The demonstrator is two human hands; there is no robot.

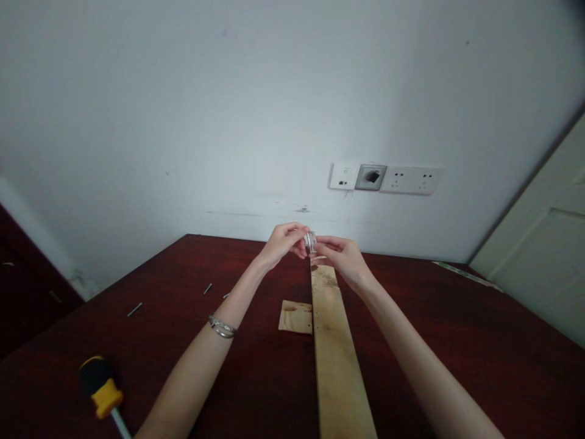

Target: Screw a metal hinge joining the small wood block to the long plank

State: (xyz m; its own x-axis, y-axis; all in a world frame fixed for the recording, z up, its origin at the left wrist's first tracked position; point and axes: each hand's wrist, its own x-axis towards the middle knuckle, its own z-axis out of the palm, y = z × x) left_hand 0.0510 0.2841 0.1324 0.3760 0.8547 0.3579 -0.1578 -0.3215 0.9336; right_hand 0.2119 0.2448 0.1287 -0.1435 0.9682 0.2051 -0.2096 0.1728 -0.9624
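Note:
A small metal hinge (310,241) is held up between both hands, above the far end of a long wooden board (336,353). My left hand (284,241) pinches its left side with thumb and fingers. On the right side my right hand (340,255) grips it, fingers closed. Beside the board, on its left, a small square wooden piece (295,317) lies flat on the dark red table (256,378).
A yellow and black screwdriver (103,387) lies at the front left. Screws (134,310) (208,288) are scattered left of my left arm. Wall sockets (411,180) are behind the table. A thin strip (466,275) lies at the back right edge.

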